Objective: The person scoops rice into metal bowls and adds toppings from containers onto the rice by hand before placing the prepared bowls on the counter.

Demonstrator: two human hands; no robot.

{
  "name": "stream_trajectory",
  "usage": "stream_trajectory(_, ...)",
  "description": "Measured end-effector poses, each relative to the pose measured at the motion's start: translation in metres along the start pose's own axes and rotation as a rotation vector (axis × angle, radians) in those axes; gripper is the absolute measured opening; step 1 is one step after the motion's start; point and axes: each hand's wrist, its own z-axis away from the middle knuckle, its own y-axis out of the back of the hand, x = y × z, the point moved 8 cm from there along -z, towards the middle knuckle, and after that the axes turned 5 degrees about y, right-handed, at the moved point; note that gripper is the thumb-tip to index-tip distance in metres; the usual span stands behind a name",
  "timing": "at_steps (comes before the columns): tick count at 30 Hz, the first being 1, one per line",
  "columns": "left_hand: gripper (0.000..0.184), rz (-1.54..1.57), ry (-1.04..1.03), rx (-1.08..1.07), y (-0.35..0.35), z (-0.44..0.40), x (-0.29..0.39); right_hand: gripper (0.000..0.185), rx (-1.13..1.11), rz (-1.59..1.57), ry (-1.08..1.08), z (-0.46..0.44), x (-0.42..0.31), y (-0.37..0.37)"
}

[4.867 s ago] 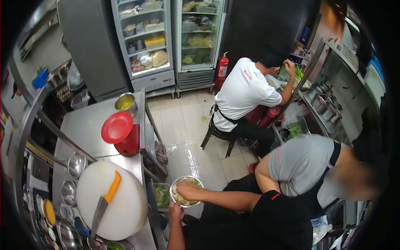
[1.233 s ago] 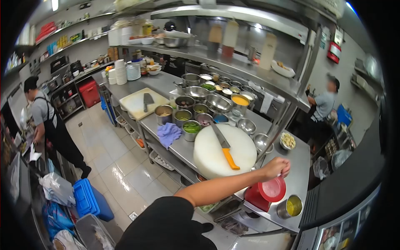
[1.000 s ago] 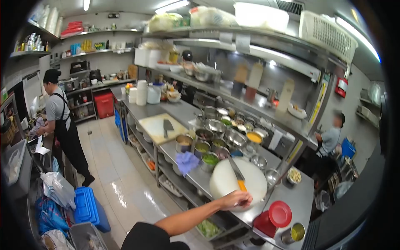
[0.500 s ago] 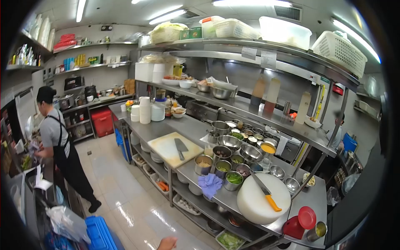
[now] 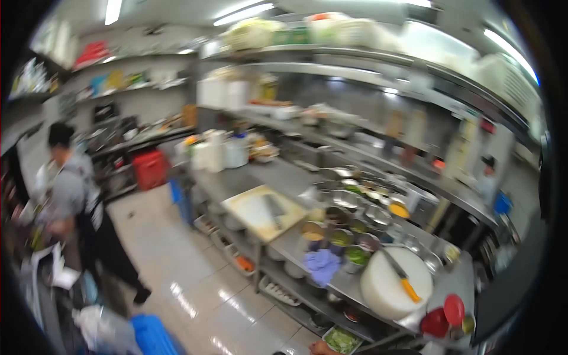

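Note:
A small blurred piece of my left hand (image 5: 321, 348) shows at the bottom edge, just left of a tray of green leaves (image 5: 342, 339). Its fingers cannot be made out, nor whether it holds anything. My right hand is out of view. On the steel counter, a round white chopping block (image 5: 384, 289) carries a knife with an orange handle (image 5: 410, 290). Beside the block lie a purple cloth (image 5: 322, 266) and several metal containers. A red scale (image 5: 435, 323) with a red dish (image 5: 454, 309) stands to the right.
At the left a person (image 5: 72, 188) in an apron stands at a work surface; another person (image 5: 487, 177) is far right. A blue box (image 5: 155, 336) sits low left. A cutting board (image 5: 264, 212) with a cleaver lies on the counter. Shelves run overhead.
The view has swung from the floor and fridges to the long counter. The bowl my hands held earlier was later on the counter's right end. My outstretched arm has dropped to the bottom edge.

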Motion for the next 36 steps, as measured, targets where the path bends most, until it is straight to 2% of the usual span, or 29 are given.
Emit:
stream_trajectory(1, 0.028, -0.214, -0.196, 0.134, -0.008, 0.002, -0.014, 0.041, -0.048, 0.149, 0.069, -0.029, -0.003, -0.015)
stream_trajectory(2, 0.03, -0.415, -0.278, -0.001, -0.003, 0.015, 0.02, 0.045, -0.118, 0.324, 0.175, -0.051, -0.011, -0.033)
stream_trajectory(3, 0.033, -0.296, 0.076, -0.041, 0.01, 0.028, 0.028, 0.046, -0.017, 0.42, 0.178, -0.072, -0.011, -0.037)
stream_trajectory(4, 0.039, -0.001, 0.315, 0.033, -0.016, 0.034, -0.021, 0.046, -0.15, 0.557, 0.331, -0.079, -0.038, -0.042)
stream_trajectory(5, 0.054, 0.124, 0.469, 0.038, 0.026, 0.061, 0.021, 0.045, -0.224, 0.577, 0.395, -0.083, -0.067, -0.033)
stream_trajectory(7, 0.04, 0.221, 0.529, 0.187, 0.045, 0.102, 0.034, 0.043, -0.391, 0.687, 0.553, -0.11, -0.111, -0.041)
stream_trajectory(8, 0.033, 0.35, 0.507, 0.275, 0.034, 0.119, 0.018, 0.049, -0.697, 0.757, 0.61, -0.126, -0.126, -0.058)
stream_trajectory(9, 0.033, 0.302, 0.601, 0.373, 0.024, 0.144, -0.001, 0.057, -0.976, 0.806, 0.624, -0.136, -0.143, -0.076)
stream_trajectory(10, 0.033, 0.241, 0.674, 0.452, 0.014, 0.167, -0.008, 0.052, -1.085, 0.981, 0.735, -0.139, -0.167, -0.083)
stream_trajectory(13, 0.037, 0.353, 0.989, 0.702, 0.006, 0.274, 0.002, 0.037, -1.044, 1.578, 1.076, -0.095, -0.27, -0.1)
stream_trajectory(14, 0.039, 0.339, 1.068, 0.763, -0.011, 0.304, 0.005, 0.034, -1.012, 1.629, 0.973, -0.112, -0.291, -0.119)
stream_trajectory(15, 0.042, 0.16, 1.124, 0.712, -0.026, 0.326, 0.01, 0.032, -1.002, 1.606, 0.988, -0.134, -0.309, -0.154)
stream_trajectory(16, 0.046, -0.025, 1.171, 0.648, -0.043, 0.346, 0.016, 0.026, -0.979, 1.581, 1.198, -0.123, -0.343, -0.177)
stream_trajectory(17, 0.042, -0.007, 1.274, 0.606, -0.071, 0.37, 0.019, 0.024, -0.878, 1.722, 1.691, -0.1, -0.371, -0.207)
stream_trajectory(18, 0.043, 0.01, 1.369, 0.561, -0.105, 0.394, 0.022, 0.032, -0.898, 1.544, 1.669, -0.068, -0.417, -0.217)
stream_trajectory(19, 0.039, 0.015, 1.353, 0.709, -0.146, 0.421, 0.028, 0.047, -0.973, 1.239, 1.64, -0.04, -0.457, -0.225)
stream_trajectory(20, 0.036, 0.021, 1.33, 0.857, -0.176, 0.44, 0.032, 0.06, -1.062, 1.187, 1.762, -0.006, -0.484, -0.241)
stream_trajectory(21, 0.036, 0.116, 1.388, 0.904, -0.192, 0.449, 0.054, 0.063, -0.946, 1.087, 1.912, 0.043, -0.521, -0.239)
stream_trajectory(22, 0.04, 0.211, 1.442, 0.95, -0.208, 0.462, 0.077, 0.054, -0.992, 0.809, 2.006, 0.086, -0.553, -0.242)
stream_trajectory(24, 0.033, 0.146, 1.391, 1.083, -0.251, 0.473, 0.094, 0.037, -1.078, 0.596, 2.005, 0.191, -0.611, -0.22)
stream_trajectory(26, 0.04, 0.005, 1.477, 0.35, -0.29, 0.462, 0.089, 0.021, -1.22, 0.451, 1.871, 0.277, -0.654, -0.199)
stream_trajectory(28, 0.022, -0.112, 1.432, 1.452, -0.288, 0.48, 0.122, 0.014, -1.284, 0.053, 1.913, 0.336, -0.693, -0.181)
stream_trajectory(30, 0.02, 0.215, 1.712, 1.428, -0.304, 0.485, 0.109, 0.008, -1.513, -0.098, 1.777, 0.385, -0.724, -0.162)
stream_trajectory(32, 0.021, -0.17, 1.242, 1.46, -0.278, 0.463, 0.098, 0.006, -1.472, -0.104, 1.803, 0.429, -0.763, -0.122)
stream_trajectory(34, 0.032, 0.25, 1.532, 1.461, -0.265, 0.474, 0.087, 0.008, -1.368, -0.173, 1.857, 0.456, -0.808, -0.099)
stream_trajectory(35, 0.044, -0.246, 1.272, 1.453, -0.236, 0.466, 0.084, 0.008, -1.288, -0.192, 1.927, 0.468, -0.832, -0.084)
stream_trajectory(36, 0.054, -0.182, 1.175, 1.608, -0.223, 0.472, 0.078, 0.009, -1.206, -0.207, 1.996, 0.476, -0.858, -0.074)
